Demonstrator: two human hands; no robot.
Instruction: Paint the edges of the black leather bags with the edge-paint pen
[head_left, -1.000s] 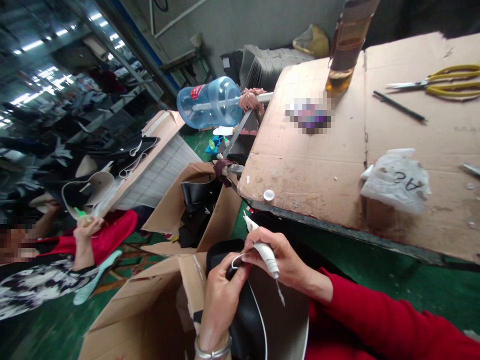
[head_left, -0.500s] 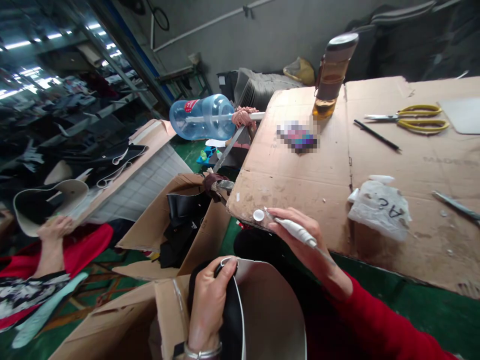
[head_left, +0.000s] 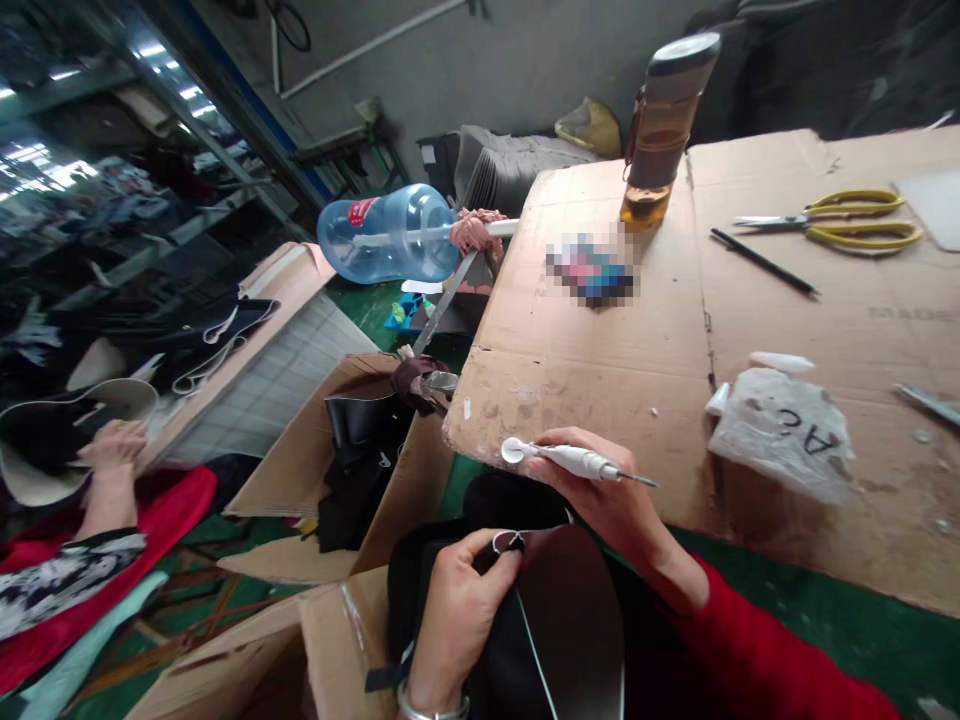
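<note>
In my right hand [head_left: 600, 490] is a white pen-shaped tool [head_left: 581, 460], with a thin metal rod sticking out at its back end. Its front tip meets a small white cap [head_left: 513, 450] at the table's near-left corner; whether it dips inside I cannot tell. My left hand [head_left: 469, 610] pinches the upper edge of a curved flexible panel [head_left: 574, 610], dark on one side and greyish on the other, with a pale rim. A small white-edged loop shows at the thumb and fingertips. The panel's lower part runs out of view.
On the cardboard-covered table [head_left: 600, 370] lie yellow-handled scissors [head_left: 855, 220], a black pencil [head_left: 765, 262], a plastic bag [head_left: 784, 430] and a drink bottle [head_left: 664, 130]. Open cardboard boxes [head_left: 409, 490] stand left of the table. A co-worker's hand [head_left: 112, 445] is at far left.
The tool's tip has moved left and down from beside the white cap onto it, and the tool lies flatter. My left hand and the panel have shifted right.
</note>
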